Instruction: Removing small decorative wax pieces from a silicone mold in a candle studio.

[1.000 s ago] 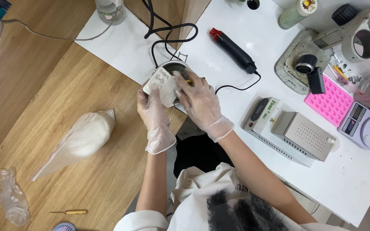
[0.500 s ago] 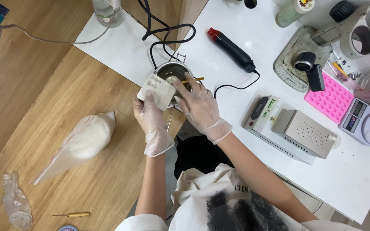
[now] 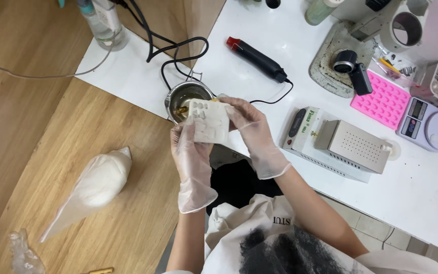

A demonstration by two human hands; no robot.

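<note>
Both my hands wear clear thin gloves. My left hand (image 3: 192, 155) grips the lower left edge of a white square mould (image 3: 209, 122) with several small shaped cavities. My right hand (image 3: 252, 133) holds the mould's right side from behind. The mould is held tilted, face up, just in front of a small metal pot (image 3: 182, 95) that has something yellow at its bottom. The pot sits at the edge of the white table (image 3: 290, 76).
A black heat tool with a red tip (image 3: 256, 59) and its cable lie behind the pot. To the right are a grey box device (image 3: 341, 143), a pink mould (image 3: 384, 100) and a small scale (image 3: 430, 128). A filled white piping bag (image 3: 96, 183) lies on the wooden surface.
The mould has been turned so its cavities face up and moved slightly right and toward me, uncovering the pot. The view has shifted a little.
</note>
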